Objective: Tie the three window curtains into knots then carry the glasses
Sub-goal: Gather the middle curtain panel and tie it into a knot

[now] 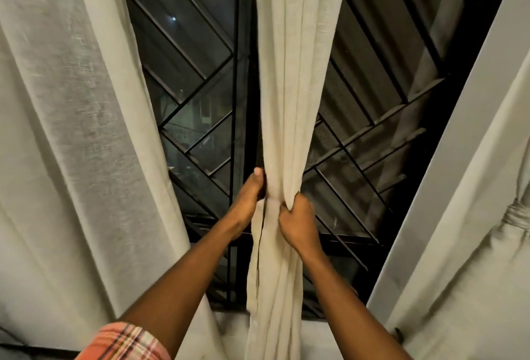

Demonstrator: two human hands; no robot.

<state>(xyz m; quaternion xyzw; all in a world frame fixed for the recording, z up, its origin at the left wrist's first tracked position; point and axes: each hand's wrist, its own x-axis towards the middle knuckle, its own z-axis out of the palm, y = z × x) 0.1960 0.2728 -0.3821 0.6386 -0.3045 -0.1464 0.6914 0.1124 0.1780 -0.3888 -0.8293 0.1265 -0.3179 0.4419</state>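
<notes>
In the head view I see 3 pale curtains before a dark window grille (195, 72). The middle curtain (289, 72) hangs straight down in the centre and is gathered into 1 narrow bundle. The left hand (249, 201) holds this bundle from its left side, thumb pointing up; its other fingers are hidden behind the cloth. The right hand (298, 226) grips the same bundle just beside and a little lower, its fingers (286, 210) curled tightly round the folds. The left curtain (71, 130) hangs loose. The right curtain (473, 267) carries a knot (516, 217). A plaid sleeve (126, 342) shows at the bottom.
</notes>
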